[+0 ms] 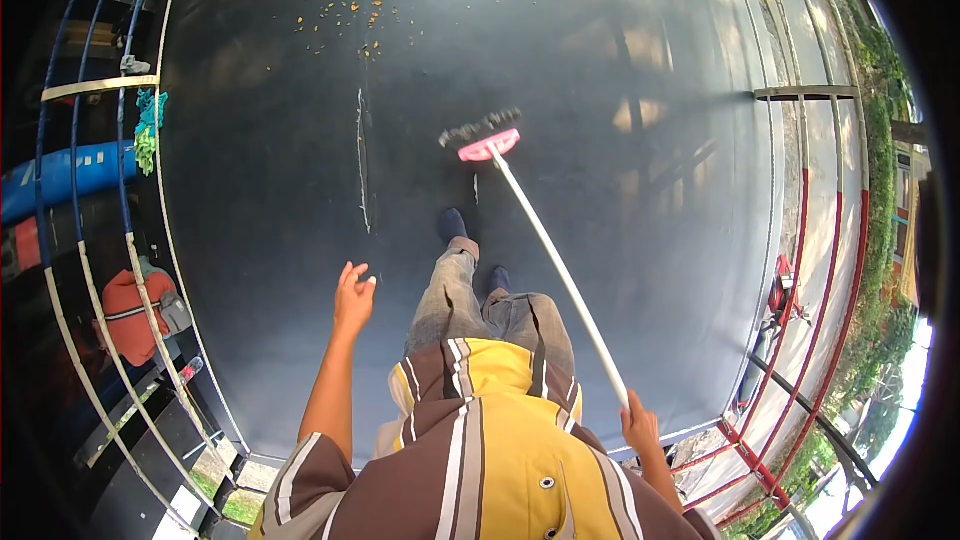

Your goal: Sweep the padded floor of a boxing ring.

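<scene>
My right hand [640,420] grips the upper end of a long white broom handle [559,262]. The handle slants away to a pink broom head [489,145] with dark bristles [480,127], over the floor ahead of my feet. My left hand [354,301] hangs out to the side, holding nothing, its fingers partly bent and apart. Beneath me is the dark canvas floor [285,165] of a boxing ring, with pale worn streaks. Small yellow leaves [371,4] lie scattered further ahead, beyond the broom head.
Ring ropes [90,300] bound the left side, with teal and green cloths [150,127] hung there. Past them are a blue punching bag [67,176] and an orange bag or garment [131,315]. Red and white ropes [804,240] run along the right side, with greenery outside.
</scene>
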The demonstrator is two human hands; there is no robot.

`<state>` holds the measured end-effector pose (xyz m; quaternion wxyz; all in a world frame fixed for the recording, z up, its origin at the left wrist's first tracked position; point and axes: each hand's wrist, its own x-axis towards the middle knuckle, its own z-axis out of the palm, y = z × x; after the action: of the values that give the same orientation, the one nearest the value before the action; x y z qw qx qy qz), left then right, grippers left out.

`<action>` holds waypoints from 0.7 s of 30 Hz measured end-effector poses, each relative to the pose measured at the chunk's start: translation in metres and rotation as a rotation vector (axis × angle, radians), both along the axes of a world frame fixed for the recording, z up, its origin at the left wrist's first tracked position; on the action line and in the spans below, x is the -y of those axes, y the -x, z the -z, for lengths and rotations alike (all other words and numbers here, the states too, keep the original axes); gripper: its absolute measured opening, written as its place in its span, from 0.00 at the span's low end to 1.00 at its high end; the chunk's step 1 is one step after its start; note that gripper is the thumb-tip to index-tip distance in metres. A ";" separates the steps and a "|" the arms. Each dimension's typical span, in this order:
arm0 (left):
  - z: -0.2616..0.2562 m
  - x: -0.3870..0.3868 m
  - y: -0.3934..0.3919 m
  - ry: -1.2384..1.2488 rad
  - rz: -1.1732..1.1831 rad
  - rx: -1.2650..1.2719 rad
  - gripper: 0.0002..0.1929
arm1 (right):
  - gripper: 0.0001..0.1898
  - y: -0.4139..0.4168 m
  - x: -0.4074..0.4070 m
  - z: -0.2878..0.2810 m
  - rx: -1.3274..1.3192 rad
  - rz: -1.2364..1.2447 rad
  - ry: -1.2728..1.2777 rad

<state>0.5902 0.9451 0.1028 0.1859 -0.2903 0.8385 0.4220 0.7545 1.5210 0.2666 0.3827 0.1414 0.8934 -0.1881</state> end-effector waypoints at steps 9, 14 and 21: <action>-0.019 -0.099 0.060 -0.139 0.417 -0.107 0.30 | 0.28 0.167 0.119 0.132 -0.072 0.032 0.030; -0.087 -0.210 0.119 0.077 0.901 -0.478 0.41 | 0.27 0.249 0.196 0.100 -0.112 0.262 0.519; -0.161 -0.295 0.066 -0.286 0.792 -1.109 0.16 | 0.28 0.125 0.097 -0.071 0.241 0.806 1.178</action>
<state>0.5238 1.2402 0.2636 -0.0934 0.3232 0.7887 0.5146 0.6298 1.4239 0.3379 0.3919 0.2499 0.4737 -0.7481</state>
